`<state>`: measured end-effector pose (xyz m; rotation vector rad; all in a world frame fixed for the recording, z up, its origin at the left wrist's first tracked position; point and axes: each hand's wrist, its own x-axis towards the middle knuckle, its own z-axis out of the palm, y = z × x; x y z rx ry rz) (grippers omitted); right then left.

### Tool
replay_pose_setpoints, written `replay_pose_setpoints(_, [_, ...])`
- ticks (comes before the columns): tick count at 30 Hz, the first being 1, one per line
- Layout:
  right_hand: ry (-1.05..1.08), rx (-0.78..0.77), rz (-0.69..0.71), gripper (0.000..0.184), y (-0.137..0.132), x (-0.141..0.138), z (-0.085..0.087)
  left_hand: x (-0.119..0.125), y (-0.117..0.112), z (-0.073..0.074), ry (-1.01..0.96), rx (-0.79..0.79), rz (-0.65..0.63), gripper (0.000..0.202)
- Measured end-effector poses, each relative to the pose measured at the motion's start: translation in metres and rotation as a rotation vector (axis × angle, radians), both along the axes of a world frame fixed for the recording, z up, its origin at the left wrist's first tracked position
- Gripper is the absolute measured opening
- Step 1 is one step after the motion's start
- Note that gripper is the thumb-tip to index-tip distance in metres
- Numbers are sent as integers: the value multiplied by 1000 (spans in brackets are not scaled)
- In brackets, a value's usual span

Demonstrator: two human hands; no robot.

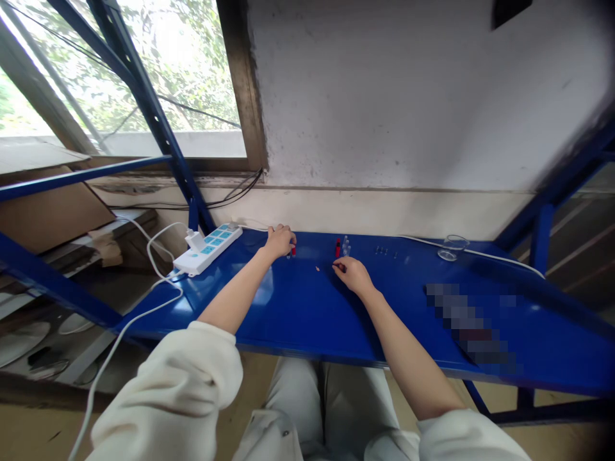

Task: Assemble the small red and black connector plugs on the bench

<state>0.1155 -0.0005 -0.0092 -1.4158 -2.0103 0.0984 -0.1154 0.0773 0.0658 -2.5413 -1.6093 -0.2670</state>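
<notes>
My left hand [280, 242] is at the back of the blue table, its fingers bent down around a small red piece [293, 251]. A small clear piece beside it is partly covered by the fingers. My right hand [353, 273] hovers low over the table, thumb and fingertips pinched; anything between them is too small to make out. Just behind it stand red pieces [337, 247] and a cluster of clear pieces [346, 246]. Between the two hands lies a tiny orange-tan bit [317, 269].
Several tiny teal pieces [382, 250] lie right of the clear cluster. A clear cup [451, 247] stands further right by a white cable. A white power strip [207, 250] with a plug occupies the left end. A blurred-out object [468, 326] lies at the right. Blue frame posts flank the table [307, 314].
</notes>
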Motion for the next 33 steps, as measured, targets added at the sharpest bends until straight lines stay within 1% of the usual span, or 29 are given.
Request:
replay_pose_setpoints(3, [-11, 6, -14, 18, 0, 1, 0, -1, 1, 0, 9, -24, 7, 12])
replay_pose_setpoints(6, [-36, 5, -43, 18, 0, 4, 2, -1, 0, 2, -5, -32, 12, 20])
replay_pose_setpoints(9, [-68, -13, -123, 16, -1, 8, 3, 6, -9, 4, -97, 56, -41, 28])
replay_pose_setpoints(11, [-74, -43, -208, 16, -2, 10, 4, 17, -19, 3, -192, 141, -119, 28])
replay_pose_setpoints(13, [-73, -81, -289, 17, -3, 12, 4, 31, -29, -2, -257, 167, -227, 28])
replay_pose_setpoints(15, [-86, -102, -340, 17, -3, 13, 3, 48, -38, -12, -259, 102, -332, 30])
replay_pose_setpoints(17, [-112, -96, -368, 18, -4, 13, 2, 63, -44, -26, -238, 31, -367, 41])
replay_pose_setpoints(20, [-131, -86, -395, 21, -4, 12, 1, 80, -46, -47, -222, -32, -308, 56])
replay_pose_setpoints(22, [-130, -101, -400, 23, -4, 11, 1, 88, -45, -57, -236, -30, -257, 58])
replay_pose_setpoints(24, [-130, -124, -392, 23, -4, 10, 0, 93, -43, -64, -244, -16, -223, 59])
replay_pose_setpoints(28, [-145, -179, -375, 25, -4, 6, -2, 100, -40, -69, -196, 17, -219, 55])
replay_pose_setpoints(31, [-162, -215, -375, 28, -4, 3, -2, 104, -40, -68, -204, 76, -175, 42])
replay_pose_setpoints(33, [-166, -232, -375, 31, -4, 2, -2, 106, -39, -67, -251, 76, -129, 33])
